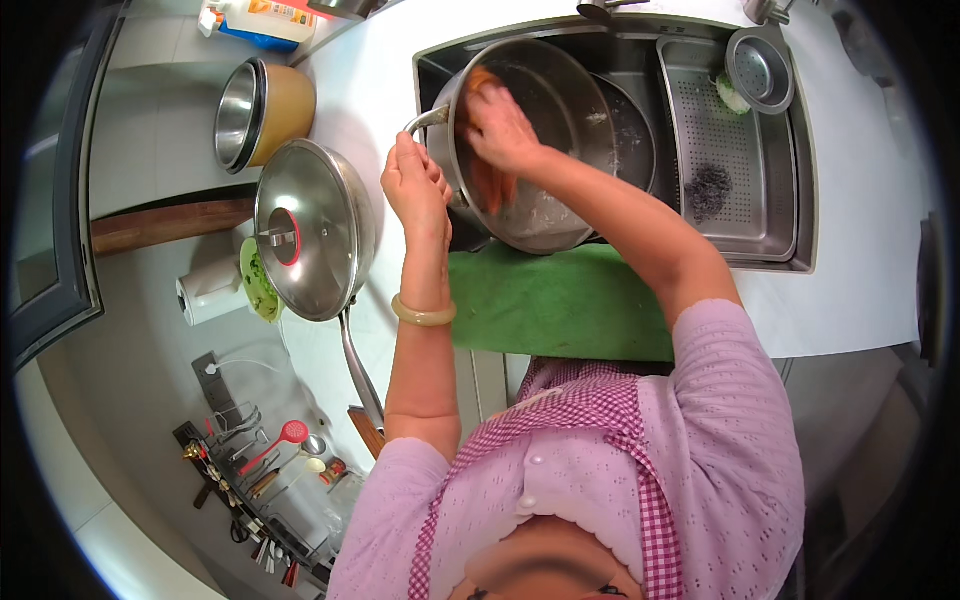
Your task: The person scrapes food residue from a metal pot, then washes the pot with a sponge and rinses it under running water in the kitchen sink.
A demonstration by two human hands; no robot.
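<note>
A large stainless steel pot (555,90) is tilted on its side in the sink (630,37), its open mouth facing me. My left hand (416,176) grips the pot's metal loop handle (429,118) at the left rim. Inside the pot, my right hand (499,131) presses against the left inner wall, blurred by motion. Under its fingers is an orange pad or cloth (480,77), mostly covered by the hand. The pot's inner wall looks wet, with pale specks on it. Behind the pot, a round dark metal rim (646,142) shows in the basin.
Right in the sink sits a perforated steel tray (739,202) with a steel-wool scrubber (709,191), a small strainer (759,69) and a pale green-white scrap (731,96). A green mat (562,307) covers the front edge. Left stand a lidded pan (315,232) and nested pots (281,112).
</note>
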